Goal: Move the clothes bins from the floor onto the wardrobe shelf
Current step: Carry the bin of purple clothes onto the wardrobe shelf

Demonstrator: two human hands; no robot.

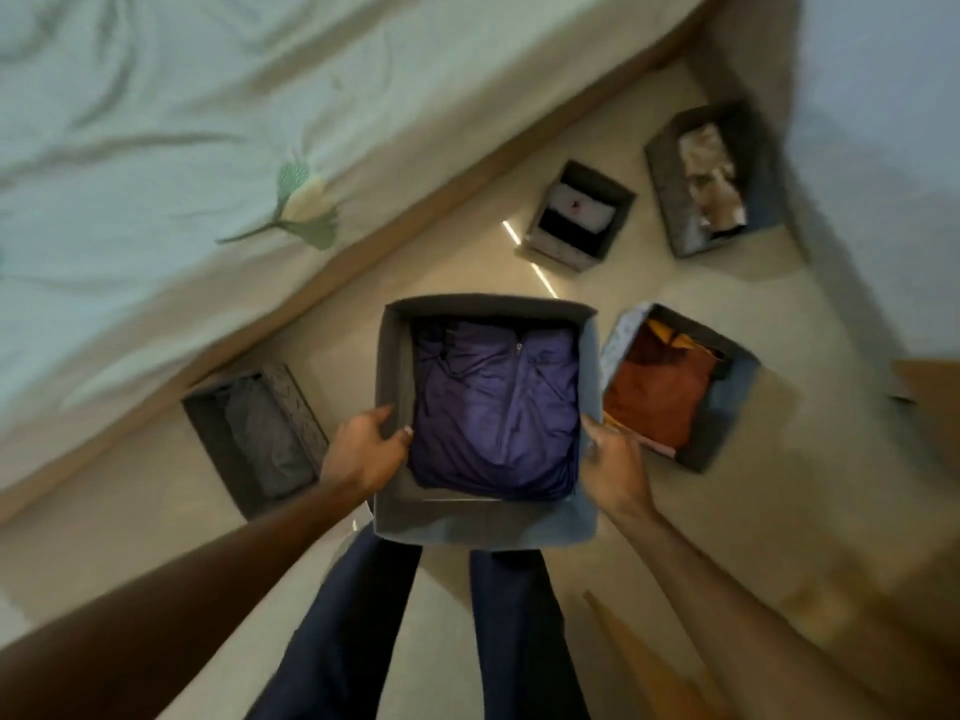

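I hold a grey fabric bin (483,524) with a folded purple garment (498,407) inside, up above my legs and the floor. My left hand (366,449) grips its left wall, thumb inside the rim. My right hand (613,462) grips its right wall. Several other bins stand on the floor: one with grey clothes (254,439) at the left by the bed, one with orange clothes (727,402) just right of the held bin, one with white and black items (576,218) farther off, and one with pale clothes (670,189) at the far right. The view is blurred.
A bed (182,148) with a pale green sheet and wooden frame fills the upper left. Beige floor (831,485) spreads around the bins. A wooden panel edge (930,387) shows at the right, and another wooden piece (649,662) lies at the lower right.
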